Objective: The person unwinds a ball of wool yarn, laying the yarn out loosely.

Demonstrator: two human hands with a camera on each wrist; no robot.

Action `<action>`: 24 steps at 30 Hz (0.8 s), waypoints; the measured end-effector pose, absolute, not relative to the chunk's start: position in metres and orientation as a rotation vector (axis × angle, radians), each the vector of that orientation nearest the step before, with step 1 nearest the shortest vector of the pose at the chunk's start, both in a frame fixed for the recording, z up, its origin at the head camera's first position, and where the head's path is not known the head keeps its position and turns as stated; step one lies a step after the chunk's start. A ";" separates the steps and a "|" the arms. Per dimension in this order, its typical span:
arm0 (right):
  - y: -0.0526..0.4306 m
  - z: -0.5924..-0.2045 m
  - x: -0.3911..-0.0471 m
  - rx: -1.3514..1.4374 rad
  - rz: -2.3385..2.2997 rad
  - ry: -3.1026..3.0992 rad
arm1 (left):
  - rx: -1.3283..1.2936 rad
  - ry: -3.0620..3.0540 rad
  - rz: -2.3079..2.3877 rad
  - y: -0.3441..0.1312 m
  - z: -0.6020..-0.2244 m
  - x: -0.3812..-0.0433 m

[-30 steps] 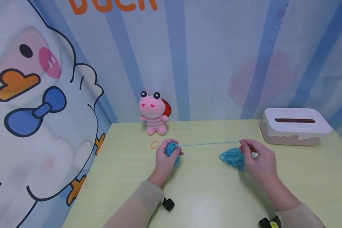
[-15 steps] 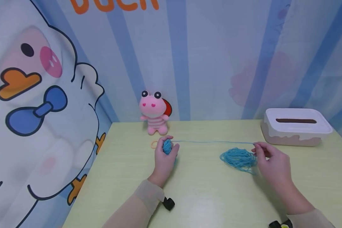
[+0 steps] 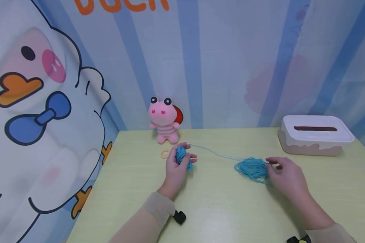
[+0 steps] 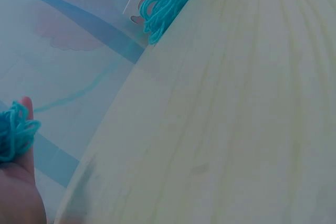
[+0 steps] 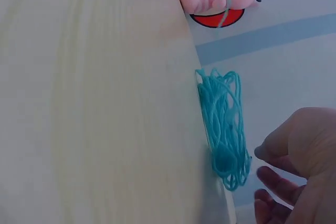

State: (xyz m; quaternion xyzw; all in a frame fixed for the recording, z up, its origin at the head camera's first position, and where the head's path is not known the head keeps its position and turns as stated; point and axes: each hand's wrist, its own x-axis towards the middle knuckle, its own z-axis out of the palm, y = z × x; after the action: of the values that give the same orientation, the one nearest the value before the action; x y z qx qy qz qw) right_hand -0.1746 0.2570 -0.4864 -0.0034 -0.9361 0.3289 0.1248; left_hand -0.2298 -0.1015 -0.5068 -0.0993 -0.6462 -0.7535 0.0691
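Observation:
My left hand [image 3: 174,173] grips a small wound bundle of blue yarn [image 3: 180,154], its fingers and thumb curled round it above the table. From this bundle a slack strand [image 3: 213,152] sags across to a loose, looped skein of the same blue yarn [image 3: 251,168] lying on the table. At the skein's right end is my right hand [image 3: 289,175], fingers bent. In the right wrist view, the thumb and forefinger of that hand stand slightly apart just beside the skein [image 5: 223,124], with no yarn seen between them.
A pink plush toy [image 3: 165,119] with a striped body stands at the table's back edge. In front of it lies a small orange ring [image 3: 165,154]. A white and beige tissue box [image 3: 316,135] sits at the back right, before a printed curtain [image 3: 225,67].
The strand, earlier taut between both hands, now hangs slack. My right hand went outward to the right, let the strand go and came down to the skein; the left hand keeps the bundle.

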 end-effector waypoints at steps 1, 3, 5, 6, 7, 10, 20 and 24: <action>0.253 -0.486 -0.174 0.009 0.966 -2.700 | -0.309 -1.948 -2.269 -0.102 -0.507 -0.230; 0.242 -0.484 -0.175 0.068 0.970 -2.617 | -0.322 -1.964 -2.271 -0.102 -0.508 -0.229; 0.226 -0.482 -0.176 0.152 0.977 -2.532 | -0.330 -1.982 -2.281 -0.102 -0.508 -0.229; 0.218 -0.481 -0.176 0.201 0.979 -2.500 | -0.335 -1.989 -2.289 -0.102 -0.509 -0.229; 0.209 -0.479 -0.177 0.252 0.981 -2.476 | -0.343 -1.990 -2.302 -0.103 -0.509 -0.229; 0.181 -0.476 -0.183 0.391 1.011 -2.477 | -0.387 -1.988 -2.339 -0.104 -0.510 -0.229; 0.109 -0.478 -0.221 0.649 1.240 -2.798 | -0.570 -1.953 -2.349 -0.104 -0.510 -0.227; 0.096 -0.479 -0.228 0.639 1.289 -2.824 | -0.582 -1.959 -2.343 -0.104 -0.508 -0.226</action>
State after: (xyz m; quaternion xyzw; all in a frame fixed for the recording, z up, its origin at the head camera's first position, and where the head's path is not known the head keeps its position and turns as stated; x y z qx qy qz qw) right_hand -0.2281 0.0964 -0.4788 0.2016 -0.8910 0.4066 -0.0141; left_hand -0.2260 -0.1042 -0.5082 -0.1871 -0.6300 -0.7536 0.0165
